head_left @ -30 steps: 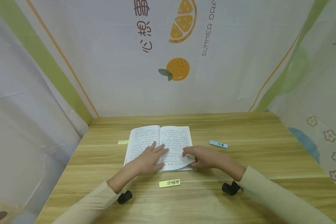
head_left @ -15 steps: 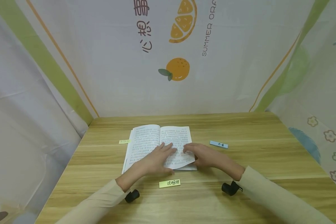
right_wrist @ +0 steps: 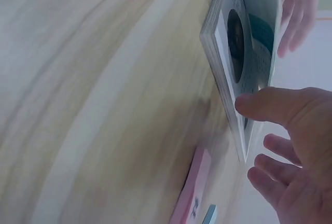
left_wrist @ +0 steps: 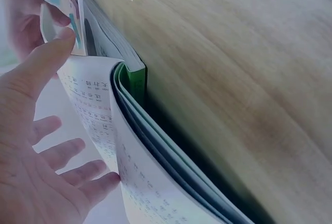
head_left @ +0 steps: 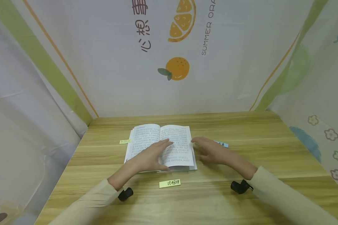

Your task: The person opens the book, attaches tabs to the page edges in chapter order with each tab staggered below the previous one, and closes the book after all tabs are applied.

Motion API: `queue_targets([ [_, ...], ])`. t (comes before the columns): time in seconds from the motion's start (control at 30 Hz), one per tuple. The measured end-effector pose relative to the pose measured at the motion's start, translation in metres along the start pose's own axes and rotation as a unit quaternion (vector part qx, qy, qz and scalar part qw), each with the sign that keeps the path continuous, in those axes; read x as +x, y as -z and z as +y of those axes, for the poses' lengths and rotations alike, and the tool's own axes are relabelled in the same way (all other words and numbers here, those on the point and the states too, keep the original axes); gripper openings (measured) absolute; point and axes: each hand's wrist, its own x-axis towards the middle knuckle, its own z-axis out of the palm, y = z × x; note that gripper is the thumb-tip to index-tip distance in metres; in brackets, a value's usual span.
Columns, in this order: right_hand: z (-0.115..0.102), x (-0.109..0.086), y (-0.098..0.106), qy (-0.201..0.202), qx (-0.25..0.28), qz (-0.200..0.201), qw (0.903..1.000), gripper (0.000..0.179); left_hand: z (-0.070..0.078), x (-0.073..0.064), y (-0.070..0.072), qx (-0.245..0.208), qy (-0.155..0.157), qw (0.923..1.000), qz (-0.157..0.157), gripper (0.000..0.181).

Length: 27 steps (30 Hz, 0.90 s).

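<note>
An open book [head_left: 176, 153] with printed pages lies on the wooden table. Over its middle and lower right page is my left hand [head_left: 149, 157], fingers spread and fairly straight; the left wrist view shows this hand [left_wrist: 46, 172] beside the curved pages [left_wrist: 85, 86]. Just off the book's right edge is my right hand [head_left: 214, 151], fingers loosely bent and holding nothing visible. From the right wrist, the thumb of that hand [right_wrist: 306, 146] is near the page edges, below a lifted leaf [right_wrist: 262, 22]. A dark oval picture [right_wrist: 236, 45] shows on the page underneath.
A yellow paper label [head_left: 170, 183] with handwriting lies in front of the book. Another pale yellow one [head_left: 125, 141] is at its left edge. A blue label [head_left: 222, 144] is partly hidden behind my right hand. A pink labelled strip [right_wrist: 192, 187] appears in the right wrist view.
My right hand has come away from the page's lower corner and shifted right. My left hand slid right, then back left. The right page's curled corner has straightened, its lower edge raised.
</note>
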Motion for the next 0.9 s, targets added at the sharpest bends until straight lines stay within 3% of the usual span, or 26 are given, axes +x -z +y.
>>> queue_targets([
  [0.4, 0.004, -0.007, 0.001, 0.002, 0.012, -0.014, 0.9998, 0.062, 0.001, -0.001, 0.001, -0.005, -0.016, 0.9998, 0.011, 0.1],
  [0.6, 0.004, -0.008, 0.002, 0.004, 0.011, -0.008, 0.9999, 0.06, -0.002, -0.008, 0.004, 0.002, -0.02, 0.9994, 0.026, 0.103],
  [0.77, 0.009, -0.01, -0.001, -0.001, 0.023, -0.003, 0.9997, 0.058, -0.003, -0.019, 0.009, 0.038, -0.057, 0.9943, 0.082, 0.109],
  [0.9, 0.012, -0.012, -0.004, -0.005, 0.028, 0.001, 0.9996, 0.058, -0.003, -0.027, 0.019, 0.049, -0.066, 0.9885, 0.127, 0.115],
])
